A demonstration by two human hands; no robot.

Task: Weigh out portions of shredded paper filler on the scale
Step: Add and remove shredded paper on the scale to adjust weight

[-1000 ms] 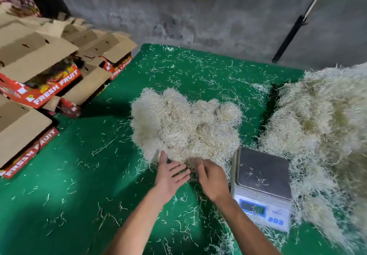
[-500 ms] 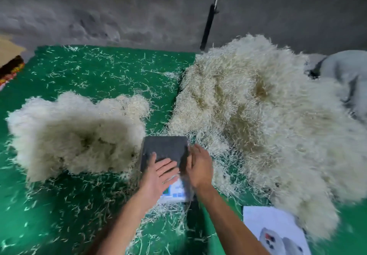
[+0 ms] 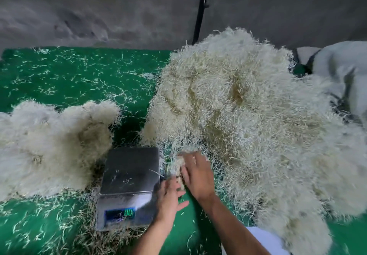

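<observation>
A digital scale (image 3: 129, 171) stands on the green mat (image 3: 79, 76) with only a few stray strands on its steel platform; its display (image 3: 121, 214) is lit but blurred. A smaller pile of shredded paper (image 3: 49, 145) lies to its left, and a big pile (image 3: 248, 125) fills the right. My right hand (image 3: 196, 175) is at the near edge of the big pile, fingers curled over a small clump of filler (image 3: 173, 166) just right of the scale. Below it, my left hand (image 3: 170, 197) has its fingers spread, the tips touching the clump.
A black pole with a white cord (image 3: 199, 20) leans on the concrete wall behind the big pile. A grey-white sack (image 3: 341, 76) lies at the far right. Some white sheet (image 3: 266, 240) shows at the bottom under my right arm. Loose strands litter the mat.
The view has swung right. Both hands moved from the smaller pile, across the scale's platform, to the edge of the big pile, where the right hand now covers a clump.
</observation>
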